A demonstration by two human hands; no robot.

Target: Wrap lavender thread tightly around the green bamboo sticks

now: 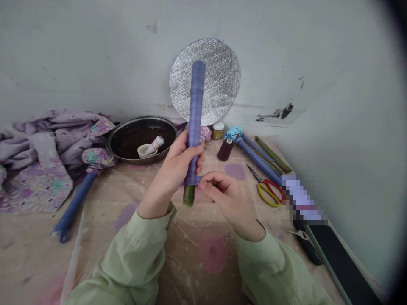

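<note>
My left hand (182, 157) is wrapped round a bamboo stick (188, 195), holding it nearly upright above the table. Purple ribbon (196, 106) covers most of the stick; only the bottom end shows bare green. Near that lower edge, my right hand (224, 192) pinches the ribbon's loose end between thumb and fingers. Behind the stick a round silver foil disc (222, 80) leans against the wall. A dark thread cone (225, 150) stands beyond my right hand. Scissors (267, 188) with red and yellow handles lie farther right.
A dark pan (111, 148) holds a small white bowl (143, 151) with a white roll in it. At left are floral cloth (41, 156) and a padded, blue-wrapped stick (78, 203). At right lie another padded stick (254, 159), green bamboo (273, 154), a phone (340, 258) and keys (299, 233).
</note>
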